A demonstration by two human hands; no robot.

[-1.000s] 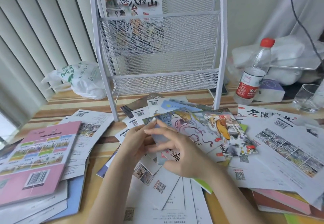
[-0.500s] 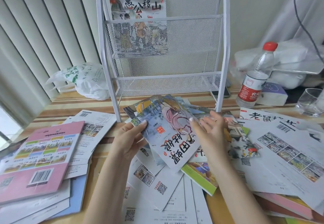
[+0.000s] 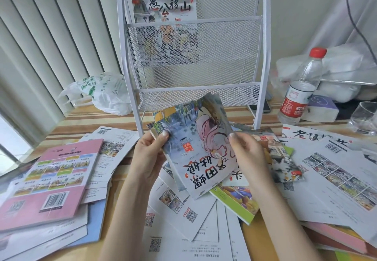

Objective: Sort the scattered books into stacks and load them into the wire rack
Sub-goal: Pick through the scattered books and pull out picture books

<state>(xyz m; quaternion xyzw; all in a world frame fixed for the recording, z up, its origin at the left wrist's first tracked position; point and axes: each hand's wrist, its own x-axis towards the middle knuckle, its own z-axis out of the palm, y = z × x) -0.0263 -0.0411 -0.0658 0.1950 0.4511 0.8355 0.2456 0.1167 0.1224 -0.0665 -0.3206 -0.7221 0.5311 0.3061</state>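
A thin picture book (image 3: 195, 150) with a blue-grey cover and a pink-robed figure is held above the table (image 3: 85, 120), cover up and its title upside down to the camera. Its left edge is pinched by the left hand (image 3: 149, 158), thumb on the cover. Its right edge is gripped by the right hand (image 3: 247, 154), thumb on top. At least one further thin book is seen under it in the left-hand grip. The white wire rack (image 3: 191, 60) is seen standing just behind the held book; one picture book (image 3: 165, 15) is seen upright in its upper shelf. Scattered books (image 3: 183, 224) are spread flat below both hands. A pink-covered stack (image 3: 51, 181) is noted at left. A water bottle (image 3: 299, 89), a glass (image 3: 365, 117) and a plastic bag (image 3: 102, 93) are noted beside the rack.
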